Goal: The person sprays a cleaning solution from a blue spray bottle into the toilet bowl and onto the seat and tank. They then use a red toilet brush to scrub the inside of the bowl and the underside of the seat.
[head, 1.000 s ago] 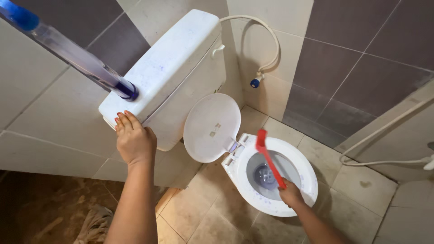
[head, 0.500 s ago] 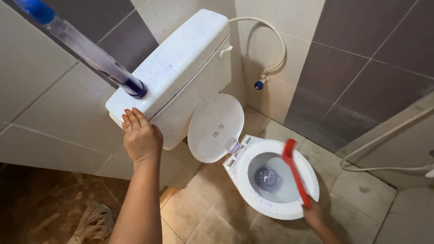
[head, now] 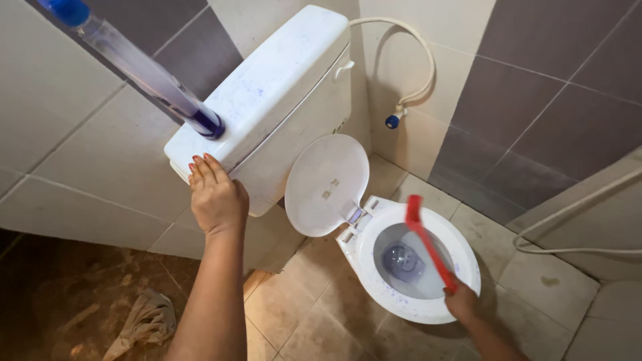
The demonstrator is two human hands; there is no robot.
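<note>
Red toilet brush (head: 428, 244), stiff, light plastic, slants across the toilet bowl (head: 461, 257) at 4 o'clock; my right hand (head: 461, 302) grips its handle end. My left hand (head: 217, 197) rests flat on the cistern (head: 281, 73) at 10 o'clock.

- Premises: a small tiled toilet room, domestic in type.
- Fixture: 1 white toilet bowl (head: 418, 267) with its lid (head: 326, 185) raised, backed by a white cistern (head: 267, 93) against the wall.
- Plumbing: a white supply hose (head: 418, 60) loops to a blue-capped valve (head: 393, 121) low on the wall.
- Surfaces: wall tiles (head: 535, 100) in cream and grey-purple; beige floor tiles (head: 294, 307), stained in places.
- Loose item: a crumpled rag (head: 144, 321) on the brown floor section.
</note>
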